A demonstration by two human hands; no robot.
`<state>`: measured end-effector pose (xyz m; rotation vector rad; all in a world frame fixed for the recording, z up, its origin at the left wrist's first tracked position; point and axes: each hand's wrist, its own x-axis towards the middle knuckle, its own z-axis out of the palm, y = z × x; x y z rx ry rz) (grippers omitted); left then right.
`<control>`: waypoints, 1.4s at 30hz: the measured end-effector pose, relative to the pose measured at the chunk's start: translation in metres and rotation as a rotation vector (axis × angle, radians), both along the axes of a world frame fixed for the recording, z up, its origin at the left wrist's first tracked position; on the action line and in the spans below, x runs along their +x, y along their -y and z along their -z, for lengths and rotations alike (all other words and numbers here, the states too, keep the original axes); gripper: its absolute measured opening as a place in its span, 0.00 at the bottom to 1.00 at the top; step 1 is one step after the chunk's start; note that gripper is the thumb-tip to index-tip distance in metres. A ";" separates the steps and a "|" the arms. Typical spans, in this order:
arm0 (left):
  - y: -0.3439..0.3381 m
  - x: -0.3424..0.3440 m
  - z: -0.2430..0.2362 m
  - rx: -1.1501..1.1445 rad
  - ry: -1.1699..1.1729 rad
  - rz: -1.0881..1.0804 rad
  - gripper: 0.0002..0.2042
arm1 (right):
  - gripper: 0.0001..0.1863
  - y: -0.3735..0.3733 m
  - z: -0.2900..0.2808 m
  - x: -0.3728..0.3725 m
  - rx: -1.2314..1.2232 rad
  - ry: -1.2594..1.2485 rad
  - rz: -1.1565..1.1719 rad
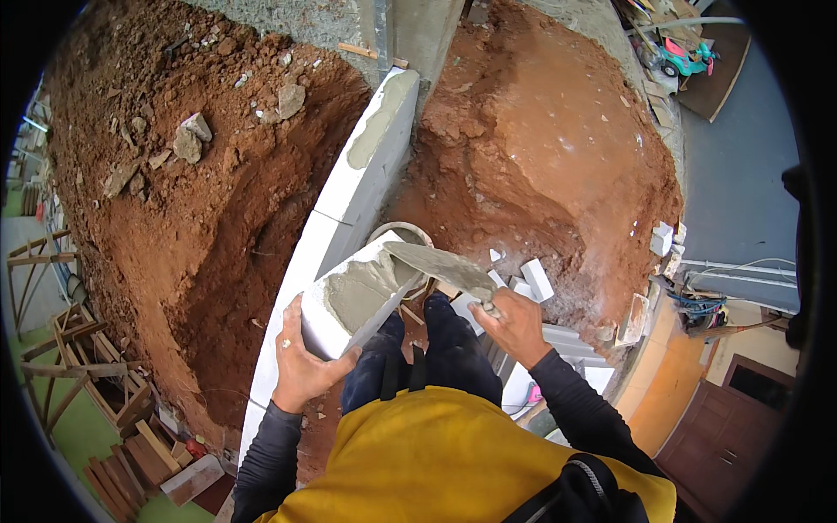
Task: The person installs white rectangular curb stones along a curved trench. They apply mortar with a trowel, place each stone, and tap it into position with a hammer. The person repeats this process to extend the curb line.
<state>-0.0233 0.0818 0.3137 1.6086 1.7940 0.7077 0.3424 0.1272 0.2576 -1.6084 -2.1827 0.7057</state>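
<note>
Stands outdoors amid red earth (558,131), heaped on both sides of a long white block wall (301,253) running from near left to grey concrete (418,30) at the far end. Takes in a grey paved strip (741,166) and a brown door (724,436) on the right, stacked timber (148,462) at lower left. Grips a white block (318,327) in the left hand (305,362), fingers (290,322) spread along one side, thumb against the other, opened to the block's width. Holds the block raised above the legs, just right of the wall, with wet grey mortar (356,296) over its top. Clenches the right hand (514,327) around the handle end of a trowel (445,268), blade tip at the mortar's far end. Counts one held block, one trowel, one round container (425,234) partly hidden beyond the block, one turquoise toy vehicle (687,61) at upper right, and at least three loose white offcuts (538,279) on the ground.
</note>
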 end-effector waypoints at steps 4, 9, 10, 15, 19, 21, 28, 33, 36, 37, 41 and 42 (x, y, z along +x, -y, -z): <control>-0.001 -0.002 -0.007 0.025 -0.012 0.007 0.51 | 0.14 0.007 -0.018 -0.017 0.039 -0.076 -0.157; -0.001 -0.005 -0.011 0.027 0.049 -0.036 0.51 | 0.15 0.015 -0.036 -0.025 0.100 -0.106 -0.139; -0.001 -0.005 -0.011 0.034 0.035 -0.029 0.51 | 0.15 0.015 -0.034 -0.033 0.098 -0.153 -0.105; 0.001 -0.004 -0.012 0.033 0.007 -0.014 0.53 | 0.13 0.019 -0.007 -0.071 0.124 -0.178 -0.125; 0.004 -0.007 -0.011 0.003 0.066 -0.084 0.53 | 0.14 0.050 -0.001 -0.039 0.110 -0.075 -0.184; 0.002 -0.013 -0.011 -0.018 0.087 -0.141 0.52 | 0.13 0.057 0.011 -0.010 0.084 0.039 -0.203; 0.021 -0.025 -0.020 -0.083 0.215 -0.237 0.50 | 0.28 0.023 0.211 -0.015 -0.737 0.280 0.072; 0.025 -0.015 -0.023 -0.144 0.198 -0.352 0.50 | 0.42 -0.016 0.333 -0.063 -0.929 0.161 0.054; 0.018 -0.016 -0.024 -0.111 0.222 -0.349 0.49 | 0.49 -0.018 0.305 -0.091 -0.814 0.094 0.266; 0.015 -0.017 -0.026 -0.102 0.251 -0.343 0.49 | 0.49 -0.013 0.281 -0.102 -0.855 -0.276 0.301; -0.017 -0.018 -0.034 -0.046 0.322 -0.299 0.47 | 0.50 0.011 0.163 -0.142 -1.192 -1.123 0.161; -0.031 -0.015 -0.039 -0.046 0.310 -0.279 0.48 | 0.51 0.013 0.138 -0.155 -1.124 -1.211 0.144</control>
